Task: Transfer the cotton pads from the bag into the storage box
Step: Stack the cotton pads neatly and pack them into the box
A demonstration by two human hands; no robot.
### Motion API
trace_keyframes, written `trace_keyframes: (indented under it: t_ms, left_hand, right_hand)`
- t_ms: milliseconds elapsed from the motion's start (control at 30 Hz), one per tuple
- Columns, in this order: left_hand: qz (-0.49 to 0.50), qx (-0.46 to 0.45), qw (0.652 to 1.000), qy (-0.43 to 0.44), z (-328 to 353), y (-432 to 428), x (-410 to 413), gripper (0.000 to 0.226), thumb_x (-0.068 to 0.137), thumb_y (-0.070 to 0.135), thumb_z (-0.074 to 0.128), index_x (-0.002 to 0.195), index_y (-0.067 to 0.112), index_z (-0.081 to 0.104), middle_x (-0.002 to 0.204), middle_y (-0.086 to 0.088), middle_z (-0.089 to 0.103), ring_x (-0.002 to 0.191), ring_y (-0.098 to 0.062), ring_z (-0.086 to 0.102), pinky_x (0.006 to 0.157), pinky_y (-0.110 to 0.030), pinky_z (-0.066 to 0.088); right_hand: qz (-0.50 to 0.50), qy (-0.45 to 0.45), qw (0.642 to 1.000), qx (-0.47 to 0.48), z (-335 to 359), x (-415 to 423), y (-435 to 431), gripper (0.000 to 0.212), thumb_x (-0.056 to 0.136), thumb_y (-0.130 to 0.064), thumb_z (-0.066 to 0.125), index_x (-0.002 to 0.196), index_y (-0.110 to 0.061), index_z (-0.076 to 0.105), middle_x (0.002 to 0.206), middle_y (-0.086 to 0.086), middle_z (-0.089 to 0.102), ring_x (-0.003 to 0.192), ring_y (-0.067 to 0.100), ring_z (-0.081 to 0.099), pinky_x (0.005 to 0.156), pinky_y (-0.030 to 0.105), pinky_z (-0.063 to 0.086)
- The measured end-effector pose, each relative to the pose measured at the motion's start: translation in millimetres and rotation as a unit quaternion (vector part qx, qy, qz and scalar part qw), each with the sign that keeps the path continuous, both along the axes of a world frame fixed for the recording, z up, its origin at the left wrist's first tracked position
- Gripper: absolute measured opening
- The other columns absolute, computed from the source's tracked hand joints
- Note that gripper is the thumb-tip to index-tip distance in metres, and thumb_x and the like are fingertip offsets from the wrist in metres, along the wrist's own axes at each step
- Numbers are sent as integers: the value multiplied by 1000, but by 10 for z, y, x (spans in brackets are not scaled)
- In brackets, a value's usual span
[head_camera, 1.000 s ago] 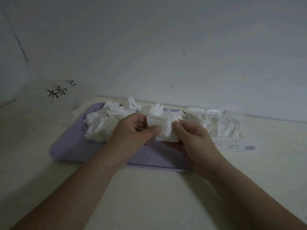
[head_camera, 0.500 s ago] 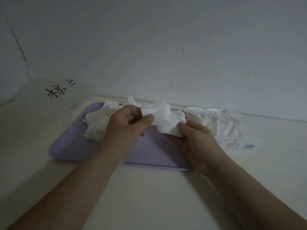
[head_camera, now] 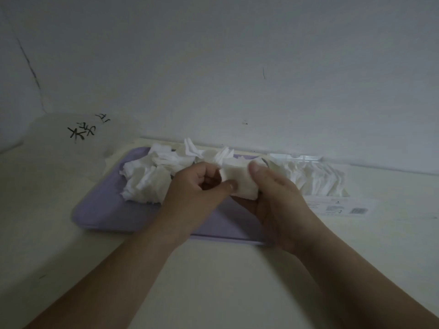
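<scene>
- Two hands, the left hand (head_camera: 197, 189) and the right hand (head_camera: 279, 200), together hold a small stack of white square cotton pads (head_camera: 240, 184) above a flat lilac plastic tray (head_camera: 107, 210).
- Left thumb and curled fingers pinch the stack's left edge. The right hand grips its right side, thumb on top.
- A heap of loose white cotton pads (head_camera: 147, 181) lies on the tray's far left part.
- Just right of the tray, a clear plastic pack with a barcode label (head_camera: 318, 179) holds rows of upright pads. Whether it is bag or box cannot be told.
- Everything rests on a pale tabletop (head_camera: 225, 281).

Dim, flat, bluish light with no clear source; shadows are faint. The whole view is soft and slightly blurred, with wide-angle bending toward the edges.
</scene>
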State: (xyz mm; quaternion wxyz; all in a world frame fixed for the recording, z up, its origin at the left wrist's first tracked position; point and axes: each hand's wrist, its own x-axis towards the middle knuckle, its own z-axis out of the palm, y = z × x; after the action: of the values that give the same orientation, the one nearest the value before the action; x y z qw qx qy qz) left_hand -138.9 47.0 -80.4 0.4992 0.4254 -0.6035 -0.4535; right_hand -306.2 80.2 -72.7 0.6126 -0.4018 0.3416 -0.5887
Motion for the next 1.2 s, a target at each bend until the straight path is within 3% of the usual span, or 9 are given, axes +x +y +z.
trace_keyframes:
  t_ms: [100, 200, 300, 700, 800, 933, 1000, 1100, 1200]
  left_hand:
    - [-6, 12, 1000, -9, 5, -19, 13, 26, 87, 2, 73, 84, 27, 78, 68, 10, 69, 63, -7, 59, 63, -20, 49]
    - [9, 30, 1000, 2, -20, -49, 26, 31, 79, 10, 76, 103, 29, 75, 92, 14, 77, 79, -7, 67, 71, -23, 55]
    - [-36, 63, 997, 31, -41, -55, 31, 39, 86, 3, 78, 120, 21, 70, 109, -3, 79, 90, -13, 70, 67, -24, 56]
    - [9, 43, 999, 26, -27, -99, 93, 12, 95, 10, 71, 102, 18, 77, 88, 1, 80, 81, -9, 71, 62, -23, 53]
    - [30, 47, 995, 84, 24, -141, 127, 9, 97, 6, 68, 100, 12, 74, 88, -8, 79, 80, -17, 71, 60, -29, 52]
    - [-83, 92, 969, 215, 112, -82, 107, 9, 88, 8, 71, 96, 8, 72, 86, -12, 72, 72, -16, 66, 56, -26, 47]
    - [-105, 92, 971, 196, 86, -43, 61, 11, 89, 7, 71, 100, 5, 71, 88, -15, 73, 75, -19, 68, 57, -27, 48]
    - [-43, 41, 997, 51, 4, -29, 20, 9, 94, 12, 74, 98, 5, 73, 80, -13, 75, 72, -14, 68, 61, -28, 51]
    - [15, 0, 1000, -4, -73, -57, 27, 14, 90, 20, 79, 89, 6, 73, 69, -8, 69, 60, -9, 57, 60, -26, 49]
  right_hand:
    - [-64, 32, 997, 10, -92, -23, -32, 31, 95, -1, 68, 126, 2, 69, 123, 25, 74, 125, 43, 67, 110, 52, 53]
    - [-55, 0, 998, 29, -94, -74, -57, 32, 99, -2, 62, 130, -2, 68, 128, 19, 74, 126, 35, 68, 105, 46, 57]
    - [-13, -22, 999, 24, -49, -91, -50, 37, 102, -5, 57, 137, 2, 62, 134, 23, 70, 128, 38, 66, 108, 49, 54]
    - [-29, -7, 999, 24, -96, -82, -76, 34, 105, -8, 53, 138, -7, 62, 136, 18, 69, 126, 33, 68, 102, 49, 58]
    - [-110, -2, 994, 23, -137, -87, -106, 29, 105, -7, 55, 129, -15, 68, 128, 11, 75, 125, 32, 68, 96, 46, 60]
    - [-111, 48, 992, 30, -156, -68, -95, 31, 107, -11, 54, 136, -16, 63, 129, 9, 74, 125, 32, 68, 92, 44, 59]
    - [-82, 70, 994, 27, -113, -37, -59, 32, 106, -10, 54, 136, -14, 64, 129, 12, 74, 122, 32, 70, 94, 45, 59]
    - [-43, 71, 996, 35, -64, 12, -13, 41, 104, 0, 43, 136, -14, 64, 127, 14, 75, 118, 33, 72, 100, 51, 57]
    - [-28, 40, 997, 56, -36, 40, -19, 37, 112, -20, 37, 138, -13, 62, 133, 16, 72, 123, 35, 69, 104, 57, 53]
